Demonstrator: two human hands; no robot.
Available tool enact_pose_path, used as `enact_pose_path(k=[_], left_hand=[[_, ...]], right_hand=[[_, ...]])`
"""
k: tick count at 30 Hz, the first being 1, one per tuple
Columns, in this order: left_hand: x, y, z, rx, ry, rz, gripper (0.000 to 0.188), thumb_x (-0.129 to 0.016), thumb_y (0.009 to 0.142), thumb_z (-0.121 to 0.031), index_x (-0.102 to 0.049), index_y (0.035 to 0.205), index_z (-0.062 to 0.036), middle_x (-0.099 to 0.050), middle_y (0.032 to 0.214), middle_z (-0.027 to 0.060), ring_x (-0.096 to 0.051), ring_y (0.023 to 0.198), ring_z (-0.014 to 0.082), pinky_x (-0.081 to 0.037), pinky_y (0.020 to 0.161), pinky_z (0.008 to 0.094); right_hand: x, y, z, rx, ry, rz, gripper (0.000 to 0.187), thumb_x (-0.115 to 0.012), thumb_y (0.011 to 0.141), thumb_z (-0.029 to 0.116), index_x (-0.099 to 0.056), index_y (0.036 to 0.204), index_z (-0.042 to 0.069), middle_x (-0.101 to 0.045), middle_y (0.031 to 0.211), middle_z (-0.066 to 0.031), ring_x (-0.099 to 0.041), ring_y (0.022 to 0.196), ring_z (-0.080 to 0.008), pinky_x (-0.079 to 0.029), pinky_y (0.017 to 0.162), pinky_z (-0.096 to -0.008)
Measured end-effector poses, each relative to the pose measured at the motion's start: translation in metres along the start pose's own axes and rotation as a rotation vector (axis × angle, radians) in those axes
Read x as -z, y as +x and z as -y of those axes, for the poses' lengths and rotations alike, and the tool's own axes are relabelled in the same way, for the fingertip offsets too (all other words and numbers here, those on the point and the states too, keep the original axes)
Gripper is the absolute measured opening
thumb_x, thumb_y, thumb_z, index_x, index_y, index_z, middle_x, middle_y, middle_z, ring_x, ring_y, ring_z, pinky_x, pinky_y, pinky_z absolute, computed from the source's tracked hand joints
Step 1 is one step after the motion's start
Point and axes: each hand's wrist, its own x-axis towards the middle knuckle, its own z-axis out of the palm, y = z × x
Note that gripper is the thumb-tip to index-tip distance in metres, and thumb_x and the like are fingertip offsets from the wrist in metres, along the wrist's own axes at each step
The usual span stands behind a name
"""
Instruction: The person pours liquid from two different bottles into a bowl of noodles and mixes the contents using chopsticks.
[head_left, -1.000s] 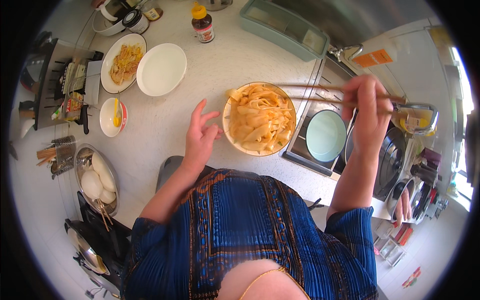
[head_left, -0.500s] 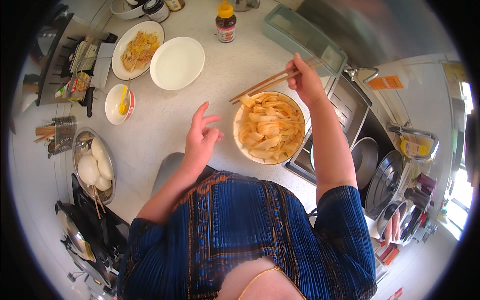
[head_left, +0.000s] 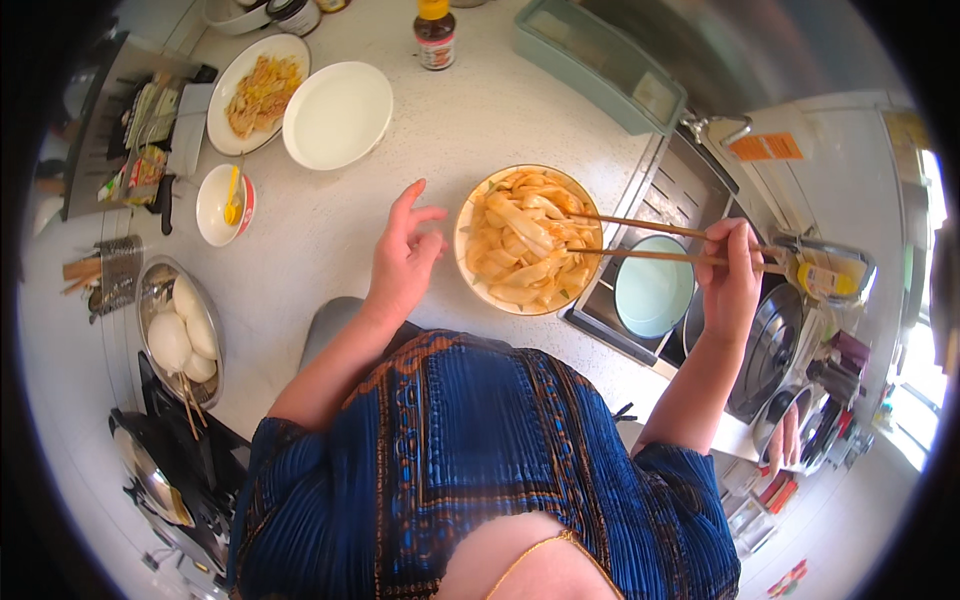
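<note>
A plate of wide sauced noodles (head_left: 520, 240) lies on the counter in front of me. My right hand (head_left: 732, 270), over the sink's side, grips a pair of wooden chopsticks (head_left: 650, 256). They reach leftward, spread apart, with their tips in the noodles at the plate's right half. My left hand (head_left: 405, 255) hovers just left of the plate, fingers loosely spread, holding nothing. An empty-looking white plate (head_left: 338, 116) sits farther off to the left. Beside it is a plate of yellowish cooked food (head_left: 262, 95).
A small bowl with a yellow spoon (head_left: 222, 212) stands at the left, above a metal basin of white rounded pieces (head_left: 185, 335). A sauce bottle (head_left: 435, 38) and a green lidded box (head_left: 600, 65) are at the back. Right is the sink with a pale green bowl (head_left: 655, 287).
My right hand has swung right and nearer, turning the chopsticks so they enter the noodles from the right instead of the far left edge. My left hand stays beside the plate.
</note>
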Motion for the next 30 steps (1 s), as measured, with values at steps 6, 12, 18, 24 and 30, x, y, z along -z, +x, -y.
enact_pose_path(k=[6,12,18,24,30], left_hand=[[-0.008,0.017,0.004,-0.100,0.080,0.049,0.060,-0.055,0.086,0.003,-0.035,0.141,-0.0097,-0.061,0.114,0.0116,-0.059,0.077,0.0122,-0.050,0.074,0.0263],[-0.015,0.019,0.009,-0.162,0.219,0.064,0.064,-0.055,0.084,0.007,-0.034,0.142,-0.0105,-0.059,0.115,0.0140,-0.058,0.078,0.0101,-0.050,0.071,0.0243],[-0.011,-0.003,0.011,-0.112,0.139,0.015,0.066,-0.053,0.085,0.009,-0.032,0.144,-0.0093,-0.057,0.115,0.0161,-0.057,0.078,0.0095,-0.051,0.071,0.0238],[-0.010,-0.004,0.014,-0.112,0.112,-0.002,0.066,-0.056,0.084,0.007,-0.032,0.143,-0.0107,-0.059,0.115,0.0165,-0.059,0.075,0.0117,-0.051,0.071,0.0253],[-0.012,-0.005,0.012,-0.094,0.103,-0.010,0.066,-0.057,0.084,0.007,-0.032,0.143,-0.0109,-0.059,0.114,0.0163,-0.059,0.076,0.0118,-0.051,0.071,0.0253]], right_hand=[[0.007,-0.043,-0.019,-0.056,-0.155,-0.021,0.024,-0.047,0.098,0.025,-0.061,0.095,0.006,-0.059,0.082,-0.0029,-0.046,0.046,-0.0035,-0.030,0.039,-0.0175],[-0.047,-0.051,-0.115,-0.190,0.196,-0.216,0.031,-0.047,0.098,0.033,-0.056,0.089,0.004,-0.056,0.073,-0.0060,-0.051,0.048,-0.0117,-0.041,0.042,-0.0230],[-0.046,-0.051,-0.140,-0.214,0.500,-0.251,0.034,-0.046,0.098,0.036,-0.051,0.085,0.005,-0.052,0.068,-0.0060,-0.048,0.048,-0.0144,-0.040,0.044,-0.0255],[-0.036,-0.051,-0.140,-0.290,0.604,-0.266,0.034,-0.045,0.099,0.037,-0.051,0.084,0.007,-0.052,0.067,-0.0060,-0.046,0.049,-0.0143,-0.038,0.045,-0.0248],[-0.034,-0.047,-0.125,-0.260,0.640,-0.260,0.034,-0.046,0.098,0.038,-0.051,0.082,0.008,-0.051,0.067,-0.0055,-0.045,0.048,-0.0129,-0.037,0.045,-0.0238]])
